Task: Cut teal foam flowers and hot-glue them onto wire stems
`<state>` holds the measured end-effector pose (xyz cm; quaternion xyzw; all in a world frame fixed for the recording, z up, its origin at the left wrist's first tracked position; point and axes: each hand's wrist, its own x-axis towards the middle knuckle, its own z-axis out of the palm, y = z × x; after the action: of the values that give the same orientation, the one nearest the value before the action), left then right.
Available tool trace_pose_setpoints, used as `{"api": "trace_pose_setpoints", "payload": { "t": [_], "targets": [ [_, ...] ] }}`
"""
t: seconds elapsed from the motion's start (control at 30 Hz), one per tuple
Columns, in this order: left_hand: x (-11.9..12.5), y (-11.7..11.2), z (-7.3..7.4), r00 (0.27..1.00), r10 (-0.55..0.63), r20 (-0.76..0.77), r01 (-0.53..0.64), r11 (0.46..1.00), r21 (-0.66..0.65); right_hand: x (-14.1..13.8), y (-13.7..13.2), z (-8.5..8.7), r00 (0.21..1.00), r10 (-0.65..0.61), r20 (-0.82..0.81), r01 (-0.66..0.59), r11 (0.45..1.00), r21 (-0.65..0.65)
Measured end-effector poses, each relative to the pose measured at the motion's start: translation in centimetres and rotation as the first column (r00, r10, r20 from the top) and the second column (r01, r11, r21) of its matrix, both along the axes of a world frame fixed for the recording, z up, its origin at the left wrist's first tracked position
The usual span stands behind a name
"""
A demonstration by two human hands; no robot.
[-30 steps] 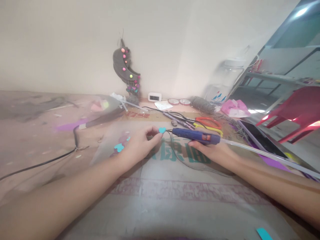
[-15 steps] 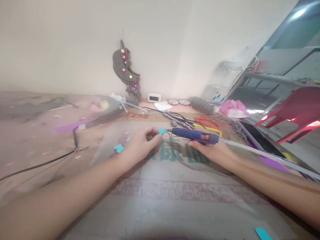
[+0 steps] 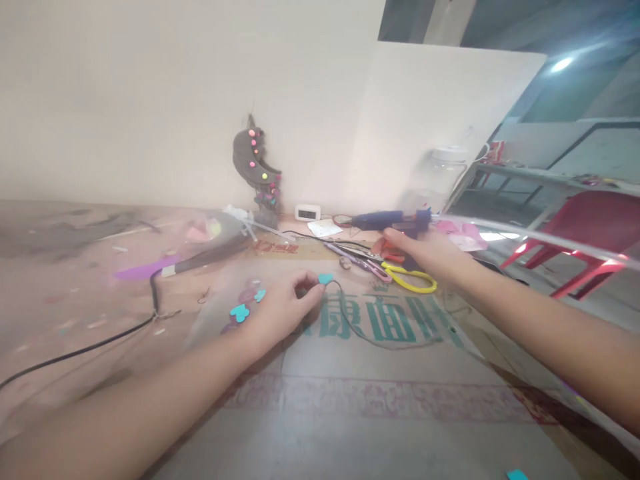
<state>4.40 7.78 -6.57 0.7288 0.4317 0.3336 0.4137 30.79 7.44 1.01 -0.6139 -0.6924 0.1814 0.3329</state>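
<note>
My left hand (image 3: 295, 298) is closed, pinching a small teal heart-shaped piece (image 3: 325, 278) between thumb and forefinger above the printed plastic sheet. A thin grey cord (image 3: 350, 319) runs from beside that piece across the sheet. My right hand (image 3: 405, 247) is wrapped round a blue glue gun (image 3: 383, 220), raised toward the back of the table. A long clear glue stick (image 3: 530, 233) juts out from the gun's rear. Left of my left hand lie teal cut-out pieces (image 3: 240, 313) beside purple ones.
Scissors with yellow handles (image 3: 414, 280) and other tools lie below the glue gun. A grey crescent ornament (image 3: 249, 160) with coloured balls stands against the wall. A small white clock (image 3: 307, 213), a clear bottle (image 3: 445, 173) and a black cable (image 3: 85, 345) are around. A red chair (image 3: 590, 233) stands at right.
My right hand has lifted the glue gun up and away from the heart-shaped piece, toward the back. My left hand keeps its pinch. The camera view has tilted up slightly.
</note>
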Motion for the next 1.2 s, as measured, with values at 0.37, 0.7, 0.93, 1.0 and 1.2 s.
{"api": "trace_pose_setpoints", "payload": {
  "t": [0.37, 0.7, 0.93, 1.0, 1.2],
  "targets": [
    [0.0, 0.1, -0.1, 1.000, 0.022, -0.011, -0.022, 1.000, -0.016, -0.4, 13.8, -3.0, 0.959, -0.199, 0.202, 0.222, 0.970, -0.100],
    [-0.1, 0.3, -0.4, 1.000, -0.008, 0.020, 0.009, 1.000, -0.017, 0.9, 14.9, -3.9, 0.941, -0.168, 0.294, 0.218, 0.964, -0.150],
    [0.0, 0.4, -0.4, 1.000, 0.014, 0.001, -0.014, 0.999, 0.047, 1.7, 14.7, -4.2, 0.919, -0.156, 0.363, 0.216, 0.968, -0.130],
    [0.0, 0.4, -0.4, 1.000, 0.010, -0.003, -0.010, 0.999, 0.043, 1.6, 14.6, -4.3, 0.913, -0.148, 0.380, 0.209, 0.970, -0.123],
    [0.0, 0.3, -0.3, 1.000, 0.009, 0.008, -0.009, 0.999, 0.041, 1.6, 13.5, -3.7, 0.893, -0.131, 0.431, 0.189, 0.978, -0.094]
  ]
}}
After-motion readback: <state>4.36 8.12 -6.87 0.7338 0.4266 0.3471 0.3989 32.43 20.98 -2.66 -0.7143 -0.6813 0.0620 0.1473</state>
